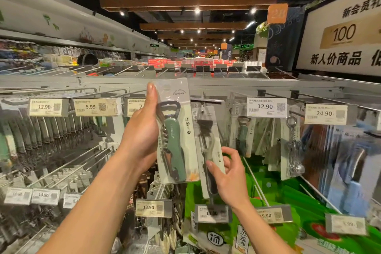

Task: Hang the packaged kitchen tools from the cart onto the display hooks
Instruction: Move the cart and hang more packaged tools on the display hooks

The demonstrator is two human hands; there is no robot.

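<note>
The left hand [142,136] grips a pale blister card holding a green-handled corkscrew bottle opener [177,130], upright before the display. At its four o'clock, the right hand [232,177] pinches a blurred dark-handled tool pack [207,140], seemingly hanging from a wire hook [206,100].

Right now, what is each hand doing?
Left hand: holds the green opener pack.
Right hand: grips the black tool pack.

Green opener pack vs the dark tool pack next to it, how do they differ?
The green opener pack sits in the left hand; the dark tool pack is pinched by the right hand. The green opener pack is raised higher than the dark tool pack. Both are pale cards.
</note>
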